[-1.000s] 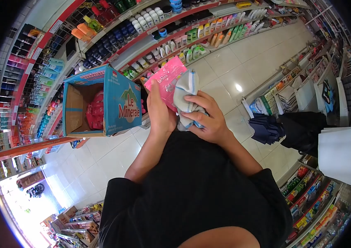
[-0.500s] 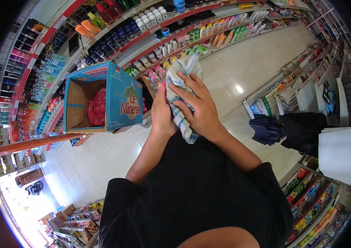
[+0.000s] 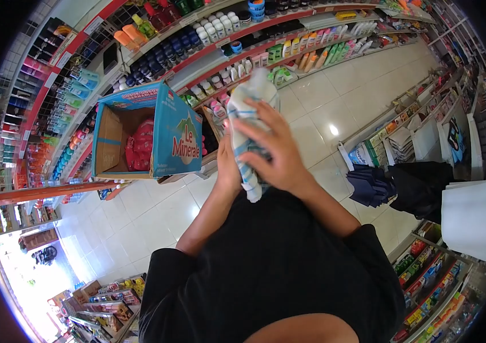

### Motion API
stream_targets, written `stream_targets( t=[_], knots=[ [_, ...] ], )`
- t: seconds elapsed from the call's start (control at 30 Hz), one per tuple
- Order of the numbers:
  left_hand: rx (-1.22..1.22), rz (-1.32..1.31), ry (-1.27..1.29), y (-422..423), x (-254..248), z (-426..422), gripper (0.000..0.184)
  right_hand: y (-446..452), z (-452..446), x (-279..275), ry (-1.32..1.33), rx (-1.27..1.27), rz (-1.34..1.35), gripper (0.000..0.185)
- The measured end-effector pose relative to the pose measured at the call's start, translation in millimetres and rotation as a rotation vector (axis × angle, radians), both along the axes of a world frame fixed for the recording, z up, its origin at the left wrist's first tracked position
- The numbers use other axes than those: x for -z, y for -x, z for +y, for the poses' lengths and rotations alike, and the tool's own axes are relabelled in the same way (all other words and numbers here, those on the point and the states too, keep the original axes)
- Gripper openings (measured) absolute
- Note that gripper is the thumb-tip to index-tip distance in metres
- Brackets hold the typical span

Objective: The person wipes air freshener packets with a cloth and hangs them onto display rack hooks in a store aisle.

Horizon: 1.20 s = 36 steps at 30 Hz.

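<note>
A white cloth with blue stripes (image 3: 259,89) is bunched between my two hands in front of my chest. My left hand (image 3: 228,166) supports it from the left side, with its fingers mostly behind the fabric. Across the cloth's right side lie the bent fingers of my right hand (image 3: 280,151), slightly blurred. A small pink spot shows at my left fingertips; I cannot tell what it is. Whether something is wrapped inside the cloth is hidden.
Left of my hands stands an open blue carton (image 3: 179,134) with a red plastic bundle (image 3: 140,146) inside. Curved shelves of bottles (image 3: 168,48) run behind it. Dark folded fabric (image 3: 371,184) and a white panel (image 3: 474,214) hang at the right, above the tiled floor (image 3: 326,123).
My right hand has shifted slightly over the cloth, and its fingers are more blurred. The cloth's folds have changed. The view has moved a little, so the carton appears slightly further right.
</note>
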<state>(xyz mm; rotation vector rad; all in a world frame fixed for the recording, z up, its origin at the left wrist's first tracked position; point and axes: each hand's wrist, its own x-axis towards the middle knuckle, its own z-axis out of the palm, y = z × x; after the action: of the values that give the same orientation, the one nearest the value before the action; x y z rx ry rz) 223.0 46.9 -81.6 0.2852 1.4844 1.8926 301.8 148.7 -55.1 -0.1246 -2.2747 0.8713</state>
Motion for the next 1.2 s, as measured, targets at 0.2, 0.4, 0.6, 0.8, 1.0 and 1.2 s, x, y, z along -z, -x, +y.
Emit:
stream_targets(
  t=[0.2, 0.4, 0.6, 0.8, 1.0, 1.2],
  knots=[
    [-0.009, -0.279, -0.370, 10, -22, 4, 0.055, 1, 25, 47, 0.470, 0.036, 0.092, 0.028],
    [-0.122, -0.348, -0.511, 24, -28, 6, 0.055, -2, 62, 86, 1.616, -0.155, 0.425, 0.026],
    [0.009, -0.083, -0.027, 1, -32, 15, 0.062, -4, 16, -1, 0.052, -0.032, -0.016, 0.041],
    [-0.078, -0.592, -0.539, 57, 6, 1, 0.052, -20, 35, 58, 0.522, -0.027, -0.036, 0.034],
    [-0.054, -0.638, -0.548, 53, 4, 5, 0.069, -33, 17, 46, 0.519, 0.000, 0.112, 0.029],
    [-0.214, -0.333, -0.413, 16, -7, 27, 0.029, -18, 9, 38, 0.029, -0.021, 0.211, 0.041]
  ],
)
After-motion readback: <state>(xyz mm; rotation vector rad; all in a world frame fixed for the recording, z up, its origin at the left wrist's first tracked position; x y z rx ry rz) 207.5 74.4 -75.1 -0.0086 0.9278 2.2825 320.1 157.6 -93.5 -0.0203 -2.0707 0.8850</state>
